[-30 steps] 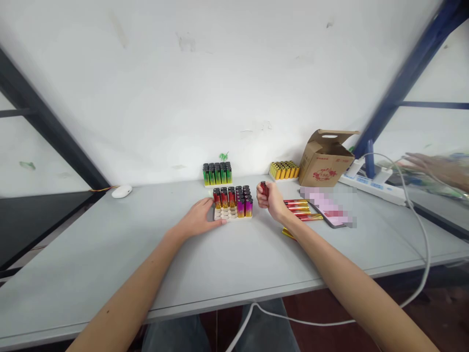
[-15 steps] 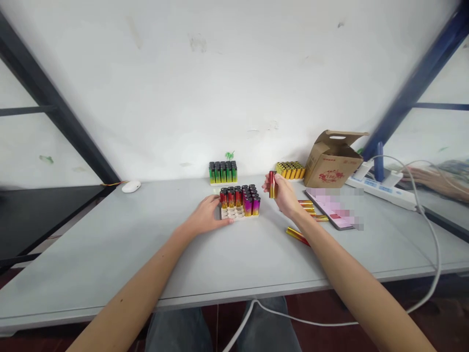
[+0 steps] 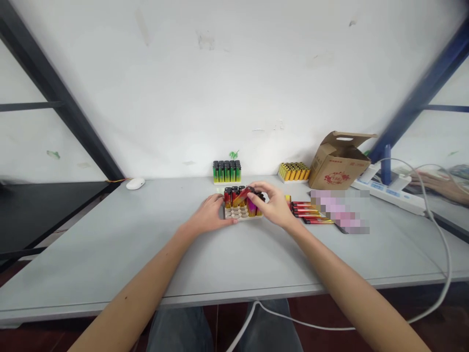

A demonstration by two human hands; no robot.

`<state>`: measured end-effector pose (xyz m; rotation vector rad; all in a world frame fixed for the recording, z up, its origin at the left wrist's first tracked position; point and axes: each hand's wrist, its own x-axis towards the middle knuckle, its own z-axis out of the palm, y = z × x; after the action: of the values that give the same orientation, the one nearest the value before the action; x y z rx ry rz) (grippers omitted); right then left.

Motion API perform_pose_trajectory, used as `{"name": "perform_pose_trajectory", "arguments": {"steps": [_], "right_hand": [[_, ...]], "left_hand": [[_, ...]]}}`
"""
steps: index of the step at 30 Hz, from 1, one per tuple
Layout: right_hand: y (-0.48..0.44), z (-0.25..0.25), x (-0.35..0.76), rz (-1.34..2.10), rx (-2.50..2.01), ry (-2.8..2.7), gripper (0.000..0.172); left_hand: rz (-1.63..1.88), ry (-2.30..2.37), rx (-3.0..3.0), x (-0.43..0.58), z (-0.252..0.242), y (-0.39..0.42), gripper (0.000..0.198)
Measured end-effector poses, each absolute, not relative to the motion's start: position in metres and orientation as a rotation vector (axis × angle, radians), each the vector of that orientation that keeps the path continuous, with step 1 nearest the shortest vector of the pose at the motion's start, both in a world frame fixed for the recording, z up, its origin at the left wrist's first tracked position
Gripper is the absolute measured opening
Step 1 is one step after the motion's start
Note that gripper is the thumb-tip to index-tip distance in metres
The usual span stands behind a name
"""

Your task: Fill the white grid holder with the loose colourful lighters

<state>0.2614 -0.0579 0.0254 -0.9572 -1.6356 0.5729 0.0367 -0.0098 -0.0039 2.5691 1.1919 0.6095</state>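
A white holder tray (image 3: 236,213) stands mid-table, partly filled with upright red, yellow and magenta lighters. My left hand (image 3: 208,215) rests against the tray's left side, fingers curled on its edge. Over the tray my right hand (image 3: 273,204) is closed on a red-and-yellow lighter (image 3: 242,195), tilted with its black cap toward the left. Several loose red-and-gold lighters (image 3: 308,214) lie flat just right of my right hand.
A tray of green lighters (image 3: 227,172) and a tray of yellow lighters (image 3: 293,172) stand by the wall. A cardboard box (image 3: 339,161), a power strip (image 3: 390,193) with a white cable, and a white mouse (image 3: 135,184) are on the table. Another person's hand (image 3: 436,183) shows far right.
My right hand has carried the lighter from right of the tray to over it, tilting it from upright to slanted. My left hand has stayed on the tray.
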Motion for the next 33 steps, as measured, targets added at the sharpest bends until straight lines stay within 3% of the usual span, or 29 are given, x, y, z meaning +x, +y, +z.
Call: {"name": "perform_pose_trajectory", "arguments": {"steps": [5,10,29,33], "right_hand": [[-0.052,0.011,0.263,0.142,-0.984,-1.934,0.014],[-0.053,0.012,0.265,-0.046,-1.051,-1.992,0.017],[-0.059,0.021,0.268,-0.134,-1.109,-1.934,0.029],[-0.047,0.026,0.303,-0.165,-1.364,-1.709,0.032]], "left_hand": [[0.628,1.175,2.557,0.037,-0.004,-0.01,0.078],[0.603,1.203,2.572,0.037,-0.004,-0.011,0.075],[0.617,1.19,2.57,0.035,-0.007,-0.006,0.076],[0.591,1.222,2.581,0.035,-0.004,-0.005,0.08]]}}
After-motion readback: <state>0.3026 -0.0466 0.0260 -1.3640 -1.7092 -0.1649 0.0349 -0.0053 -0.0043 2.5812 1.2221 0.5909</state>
